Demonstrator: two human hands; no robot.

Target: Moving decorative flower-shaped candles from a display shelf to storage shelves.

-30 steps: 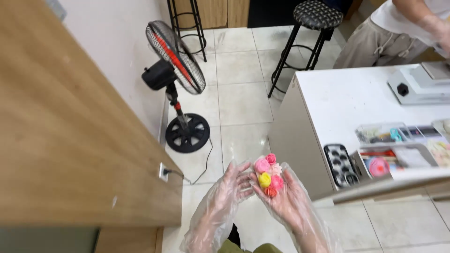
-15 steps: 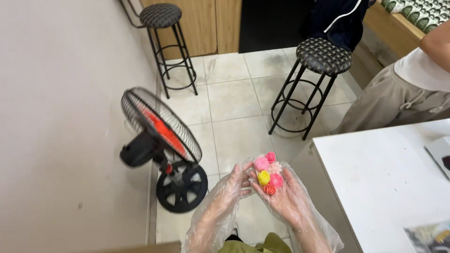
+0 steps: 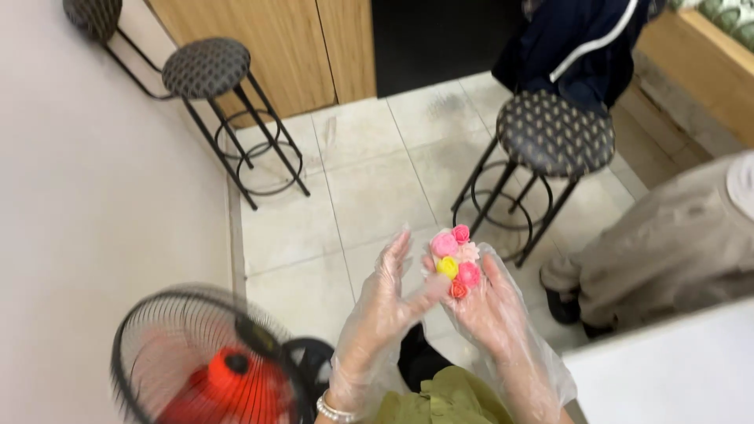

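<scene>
— What's under me here?

— A pale tiled floor [image 3: 369, 180]. Two black stools [image 3: 206, 71] [image 3: 556, 133] with patterned seats stand on it, well apart.

— Anything else down there?

— A black fan [image 3: 204, 369] with a red hub, near my feet, though it's blurred. At my right, a white tabletop corner [image 3: 667, 369], and someone's dark shoe [image 3: 561, 308] on the tiles beside it.

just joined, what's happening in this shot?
A person in clear plastic gloves holds a small cluster of flowers, pink, yellow and orange-red, up over the tiled floor. The right hand cradles the cluster; the left hand touches it with its thumb. A black and red fan stands lower left, two black stools farther off, and another person's leg at right.
</scene>
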